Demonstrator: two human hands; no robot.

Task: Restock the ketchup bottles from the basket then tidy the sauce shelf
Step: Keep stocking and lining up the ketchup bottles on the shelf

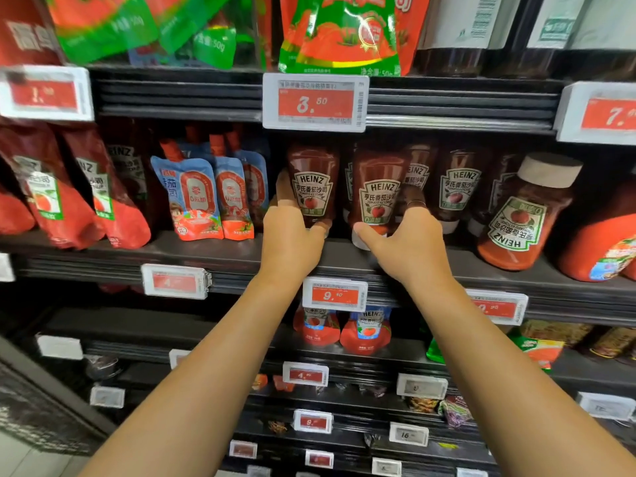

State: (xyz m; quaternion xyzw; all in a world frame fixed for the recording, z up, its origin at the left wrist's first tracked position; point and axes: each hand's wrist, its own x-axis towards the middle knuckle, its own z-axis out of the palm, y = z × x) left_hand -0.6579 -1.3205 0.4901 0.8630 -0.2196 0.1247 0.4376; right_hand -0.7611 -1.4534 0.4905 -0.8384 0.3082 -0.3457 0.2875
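Observation:
Two Heinz ketchup squeeze bottles stand cap-down at the front of the middle shelf (206, 251). My left hand (290, 235) grips the left ketchup bottle (314, 182), fingers round its left side and thumb near its cap. My right hand (411, 241) grips the right ketchup bottle (378, 191), thumb across its white cap and fingers round its right side. More Heinz bottles (459, 182) stand behind and to the right. No basket is in view.
Blue spout pouches (203, 197) and red Heinz pouches (72, 197) fill the shelf's left. A Heinz jar (526, 215) leans upside down at the right. Price tags (315, 102) line the shelf edges. Lower shelves hold more pouches (366, 330).

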